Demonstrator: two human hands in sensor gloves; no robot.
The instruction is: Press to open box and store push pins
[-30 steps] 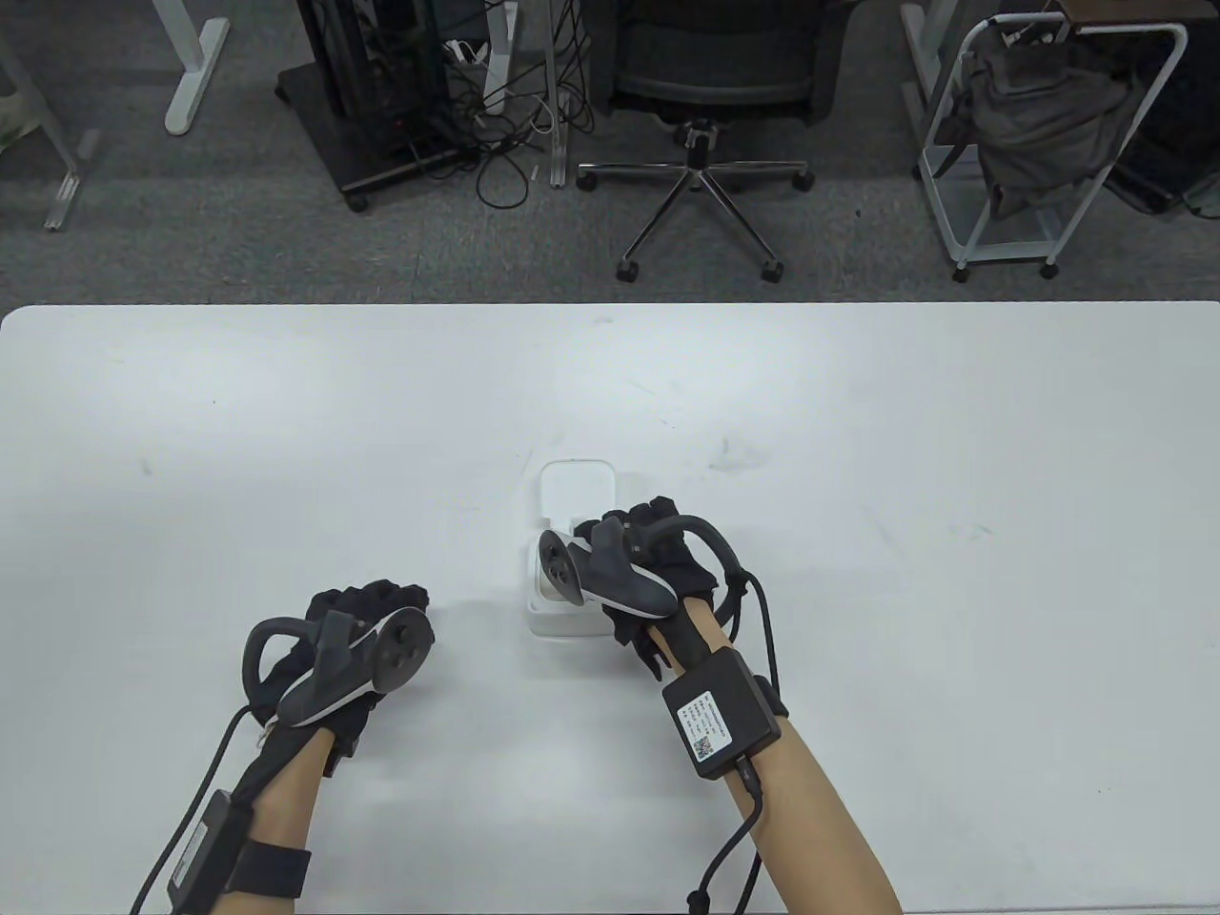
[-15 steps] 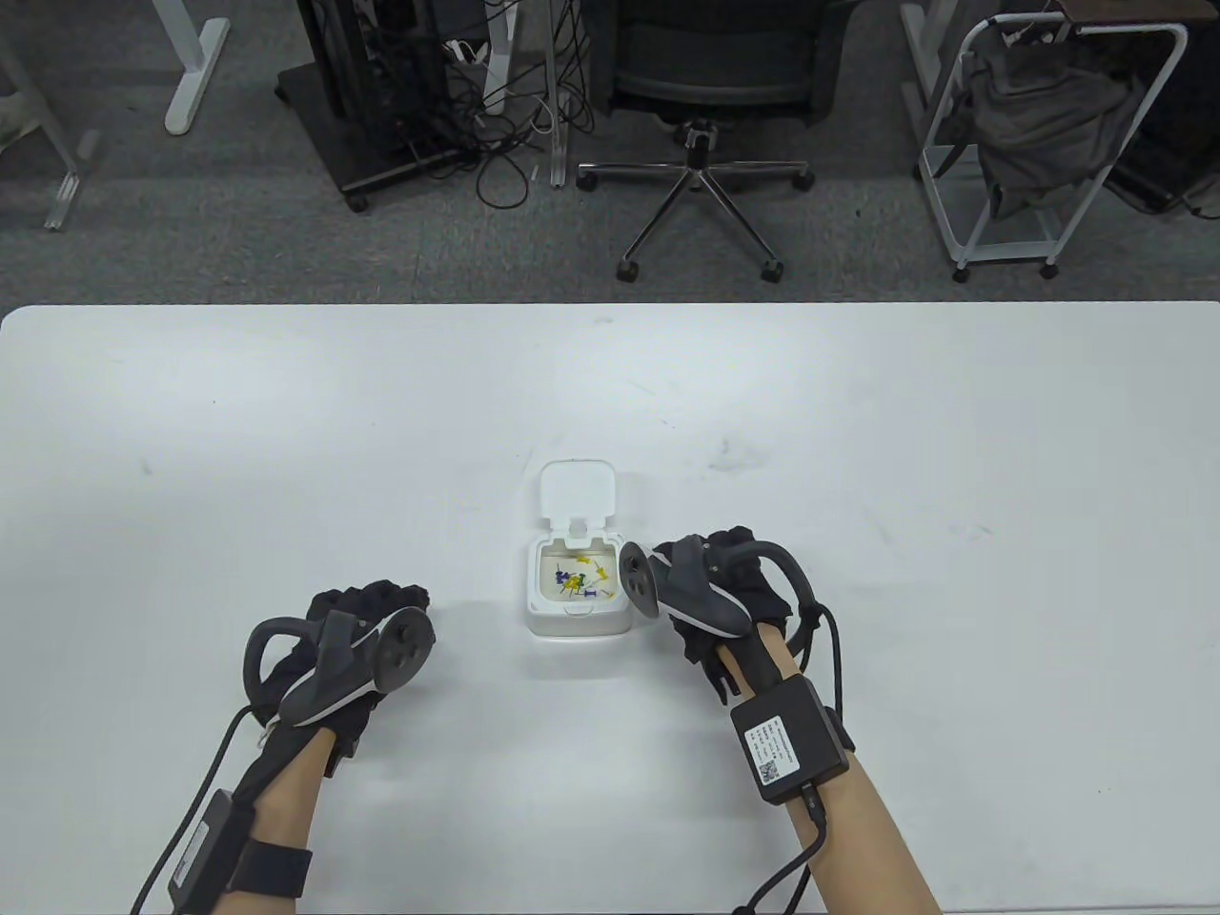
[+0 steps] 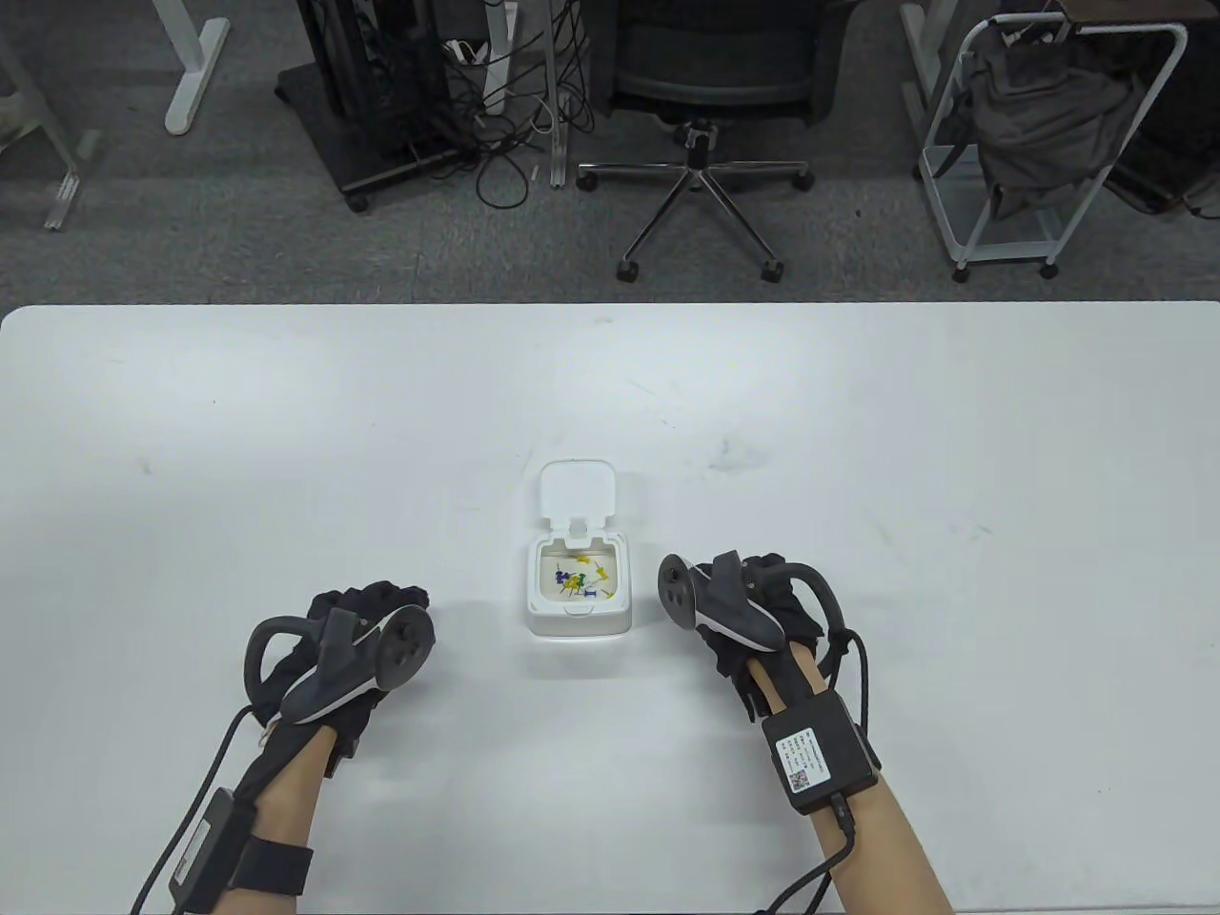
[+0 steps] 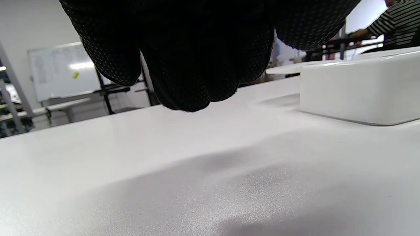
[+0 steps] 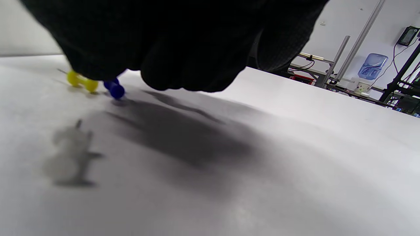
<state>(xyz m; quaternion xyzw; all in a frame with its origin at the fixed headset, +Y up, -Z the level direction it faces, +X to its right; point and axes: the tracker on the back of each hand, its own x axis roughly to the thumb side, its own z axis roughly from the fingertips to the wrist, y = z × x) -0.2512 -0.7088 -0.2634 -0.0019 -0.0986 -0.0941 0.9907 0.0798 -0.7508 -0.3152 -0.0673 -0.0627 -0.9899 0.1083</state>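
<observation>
We find the white box (image 3: 578,591) standing on the white table (image 3: 858,457) near its front middle, with its hinged lid (image 3: 577,488) thrown back toward the far side and lying open. Inside the box we see a small heap of yellow and blue push pins (image 3: 579,578). In the right wrist view, a yellow pin (image 5: 82,82) and a blue pin (image 5: 114,88) lie on the table surface just under the gloved fingers (image 5: 183,49); we cannot tell whether those fingers touch them. A pale, blurred pin-like shape (image 5: 70,160) lies nearer that camera, too indistinct to identify. The right hand (image 3: 753,610) sits low over the table just beside the right wall of the box, apart from it; its fingers are curled downward, but we cannot tell from any view whether it grasps anything. The left hand (image 3: 348,639) rests to the left of the box, apart from it, with its fingers (image 4: 183,65) drawn together and bent in a loose clench just above the table; we see nothing between them. In the left wrist view the side of the box (image 4: 361,88) shows at the right. Beyond the far edge of the table we note an office chair (image 3: 705,114) and a white rack (image 3: 1048,143).
</observation>
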